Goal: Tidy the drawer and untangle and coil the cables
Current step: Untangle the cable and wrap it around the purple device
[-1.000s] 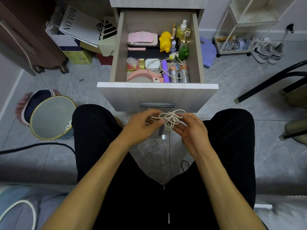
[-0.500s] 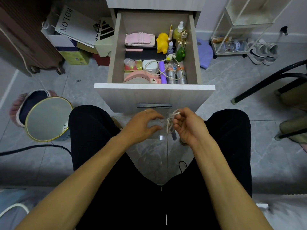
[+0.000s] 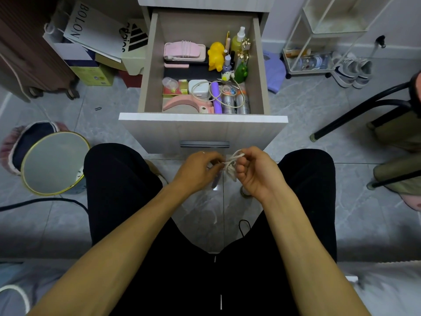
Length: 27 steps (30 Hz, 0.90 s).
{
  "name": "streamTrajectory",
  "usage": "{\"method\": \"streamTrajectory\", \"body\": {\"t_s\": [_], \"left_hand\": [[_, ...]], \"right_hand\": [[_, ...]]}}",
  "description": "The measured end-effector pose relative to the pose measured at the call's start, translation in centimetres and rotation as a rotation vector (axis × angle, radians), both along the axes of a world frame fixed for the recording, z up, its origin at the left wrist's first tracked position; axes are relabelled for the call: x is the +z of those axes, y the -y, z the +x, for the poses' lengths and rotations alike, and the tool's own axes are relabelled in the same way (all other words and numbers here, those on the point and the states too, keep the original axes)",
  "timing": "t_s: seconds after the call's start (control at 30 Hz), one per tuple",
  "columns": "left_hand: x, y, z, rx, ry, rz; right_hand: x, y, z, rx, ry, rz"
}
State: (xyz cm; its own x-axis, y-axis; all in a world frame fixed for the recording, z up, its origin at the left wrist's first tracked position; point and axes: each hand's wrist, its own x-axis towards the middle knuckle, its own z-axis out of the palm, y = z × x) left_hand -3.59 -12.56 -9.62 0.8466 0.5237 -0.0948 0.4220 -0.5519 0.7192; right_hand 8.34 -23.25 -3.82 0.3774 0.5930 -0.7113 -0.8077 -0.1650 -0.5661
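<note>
Cable (image 3: 231, 164) pinched between left hand (image 3: 198, 171) and right hand (image 3: 256, 173), still knotted; uncoiled. Drawer (image 3: 202, 124) ahead cluttered, second cable (image 3: 224, 96) loose inside.

Round bin (image 3: 53, 164) — sneakers (image 3: 352, 70) beyond.

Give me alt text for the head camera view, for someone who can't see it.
Seen from above, a seated person's left hand and right hand pinch a tangled white cable above their lap. Ahead, an open drawer holds toiletries, a yellow toy and another cable.
</note>
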Motion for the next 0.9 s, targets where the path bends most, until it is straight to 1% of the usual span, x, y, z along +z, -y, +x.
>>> {"method": "streamTrajectory", "body": {"t_s": [0.07,0.13,0.2,0.23,0.27,0.3,0.33,0.4,0.47,0.53,0.57,0.6,0.67,0.73,0.8,0.9], "left_hand": [[0.2,-0.3,-0.1,-0.005,0.007,-0.035],[0.7,-0.3,-0.3,0.044,0.031,-0.128],[1.3,-0.4,-0.3,0.14,0.029,-0.284],[1.6,-0.5,-0.4,0.191,0.011,-0.375],[1.9,-0.8,-0.5,0.233,-0.017,-0.454],[2.1,-0.9,-0.7,0.266,-0.045,-0.525],[2.2,-1.1,-0.9,0.289,-0.065,-0.585],[2.6,-1.2,-1.3,0.317,-0.067,-0.653],[3.0,-1.2,-1.6,0.341,-0.042,-0.689],[3.7,-1.3,-1.6,0.338,-0.041,-0.72],[4.0,-1.4,-1.6,0.328,-0.039,-0.747],[4.4,-1.3,-1.5,0.321,-0.027,-0.774],[5.1,-1.1,-1.4,0.338,0.034,-0.8],[5.8,-1.0,-1.5,0.383,0.112,-0.766],[6.4,-1.1,-2.0,0.338,0.157,-0.614],[6.0,-1.0,-2.6,0.181,0.178,-0.245]], "right_hand": [[-0.2,0.2,0.2,-0.013,0.01,-0.011],[-0.7,0.5,0.3,-0.055,0.012,-0.023],[-1.1,0.6,0.6,-0.087,0.019,0.007],[-1.4,0.6,0.7,-0.072,0.058,0.027],[-1.5,0.5,0.7,-0.031,0.135,0.036],[-1.6,0.5,0.6,0.037,0.264,0.025],[-1.7,0.6,0.5,0.129,0.441,0.001],[-2.1,0.9,0.2,0.34,0.864,-0.032],[-2.9,1.3,0.0,0.564,1.215,-0.007],[-3.9,1.4,-0.3,0.728,1.457,0.011],[-4.0,1.4,-0.4,0.748,1.524,0.01],[-3.9,1.2,-0.4,0.728,1.565,0.017],[-3.0,0.7,-0.3,0.666,1.58,0.034],[-2.0,0.3,-0.2,0.681,1.497,0.018],[-1.3,0.1,0.0,0.691,1.343,0.016],[-0.5,-0.1,0.4,0.66,1.192,0.061]]}}
